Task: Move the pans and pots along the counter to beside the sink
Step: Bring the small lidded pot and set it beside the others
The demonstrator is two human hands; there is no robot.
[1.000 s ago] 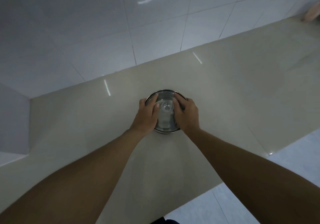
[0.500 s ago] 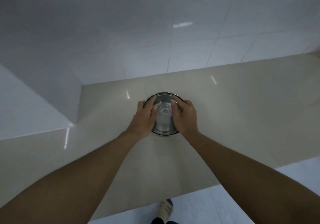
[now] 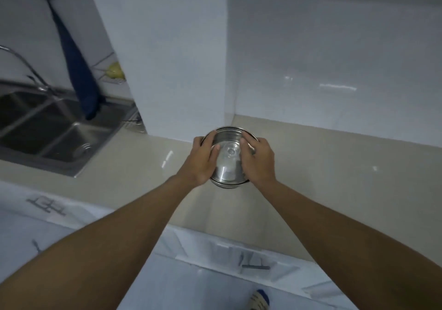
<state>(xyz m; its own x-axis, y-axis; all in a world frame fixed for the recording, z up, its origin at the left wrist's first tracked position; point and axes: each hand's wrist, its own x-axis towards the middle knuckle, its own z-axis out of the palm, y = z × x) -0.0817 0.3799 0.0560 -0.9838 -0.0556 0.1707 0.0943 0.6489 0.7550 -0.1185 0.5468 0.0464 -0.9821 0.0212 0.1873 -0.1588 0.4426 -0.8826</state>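
A small steel pot with a glass lid (image 3: 228,156) is in the middle of the view, over the beige counter (image 3: 334,171) and just in front of a white tiled pillar. My left hand (image 3: 203,160) grips its left side and my right hand (image 3: 257,160) grips its right side, thumbs lying over the lid. I cannot tell whether the pot rests on the counter or hangs just above it. The steel sink (image 3: 47,127) lies to the left, set into the same counter.
The white tiled pillar (image 3: 181,58) juts out right behind the pot. A faucet (image 3: 26,68) curves over the sink, a dark blue cloth (image 3: 76,70) hangs on the wall, and a wire rack (image 3: 112,71) holds something yellow. White cabinet fronts (image 3: 227,257) run below the counter edge.
Both hands have carried the pot leftward along the counter, past the pillar corner. The sink, faucet and hanging cloth have come into view on the left.
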